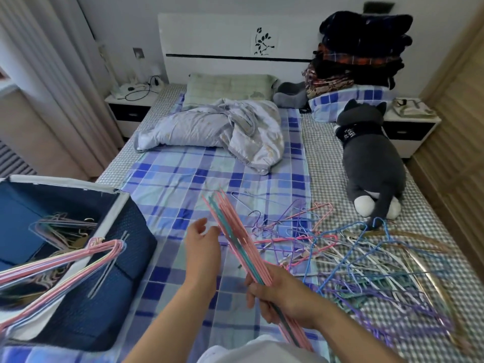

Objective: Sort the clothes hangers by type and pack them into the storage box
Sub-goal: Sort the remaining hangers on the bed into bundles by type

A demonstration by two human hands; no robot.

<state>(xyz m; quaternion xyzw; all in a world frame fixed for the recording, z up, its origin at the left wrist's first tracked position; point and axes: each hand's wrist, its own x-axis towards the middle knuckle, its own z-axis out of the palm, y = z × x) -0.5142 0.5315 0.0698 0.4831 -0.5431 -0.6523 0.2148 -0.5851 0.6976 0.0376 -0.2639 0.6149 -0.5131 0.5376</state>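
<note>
Hangers in pink and teal, bunched flat, are gripped by the right hand over the bed, while the left hand hovers beside them, fingers relaxed. More hangers lie tangled to the right; others sit in the blue storage box at left.

Bundle of pink hangers over the storage box runs off the left edge, so what carries it is unseen. Tangled hanger pile blurs toward bottom right; count unreadable. Hangers inside the box too dim to type.
</note>
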